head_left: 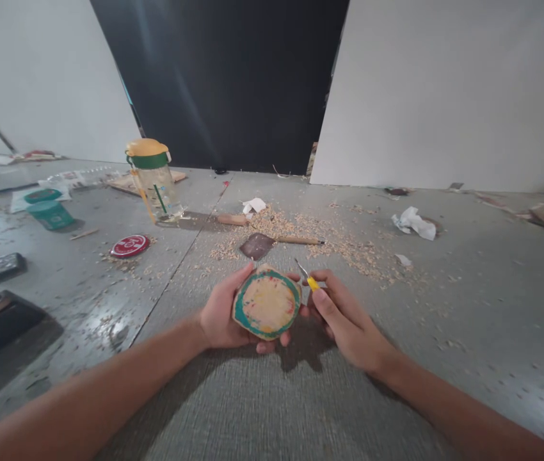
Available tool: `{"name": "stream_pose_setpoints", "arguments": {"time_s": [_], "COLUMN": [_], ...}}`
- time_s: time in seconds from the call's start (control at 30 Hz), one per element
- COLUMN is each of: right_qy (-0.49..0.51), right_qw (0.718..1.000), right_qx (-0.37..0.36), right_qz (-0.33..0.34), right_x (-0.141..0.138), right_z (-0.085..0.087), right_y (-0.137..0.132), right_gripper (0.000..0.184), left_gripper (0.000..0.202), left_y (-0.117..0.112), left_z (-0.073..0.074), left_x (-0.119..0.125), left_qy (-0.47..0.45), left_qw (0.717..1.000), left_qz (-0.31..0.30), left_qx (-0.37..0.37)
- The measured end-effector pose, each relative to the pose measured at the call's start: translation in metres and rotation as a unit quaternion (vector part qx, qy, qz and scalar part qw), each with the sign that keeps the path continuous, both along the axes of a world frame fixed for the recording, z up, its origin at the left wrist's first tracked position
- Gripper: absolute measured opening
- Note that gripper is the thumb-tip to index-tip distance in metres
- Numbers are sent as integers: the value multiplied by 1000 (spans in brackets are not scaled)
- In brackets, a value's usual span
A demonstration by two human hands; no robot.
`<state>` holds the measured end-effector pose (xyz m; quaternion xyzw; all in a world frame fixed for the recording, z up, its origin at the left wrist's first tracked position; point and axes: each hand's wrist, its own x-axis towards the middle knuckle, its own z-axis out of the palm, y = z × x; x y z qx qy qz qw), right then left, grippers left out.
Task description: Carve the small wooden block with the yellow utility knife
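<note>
My left hand (221, 314) is closed around a round wooden disc (266, 303) with a yellowish painted face and a green rim, held above the grey table (468, 307). My right hand (344, 317) grips a small knife with a yellow handle (308, 278), its thin blade pointing up and away beside the disc's right edge. The fingertips of my right hand touch the disc's right side.
Wood shavings (320, 234) lie scattered beyond my hands, with a dark scraper-like tool (272, 243) among them. A clear bottle with an orange and green lid (153, 179) stands at the left. A red round lid (129, 246), a green tub (51, 211) and crumpled paper (413, 222) lie around.
</note>
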<state>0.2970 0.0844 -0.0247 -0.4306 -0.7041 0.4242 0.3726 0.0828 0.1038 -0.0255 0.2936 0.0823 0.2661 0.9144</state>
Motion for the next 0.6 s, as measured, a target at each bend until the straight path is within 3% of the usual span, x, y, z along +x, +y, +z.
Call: {"name": "stream_pose_setpoints", "arguments": {"time_s": [0.3,0.6], "right_qy": [56,104], "right_qw": [994,984], "right_qx": [-91,-141], "right_qz": [31,15], "right_x": [-2,1], "right_z": [4,1], "right_y": [6,17], "right_gripper": [38,41], "left_gripper": [59,56], "left_y": [3,2], "left_z": [0,6], "left_x": [-1,-1], "left_qy": [-20,-14], "left_qw": [999,998], "left_qz": [6,25], "left_qx": [-34,-60]}}
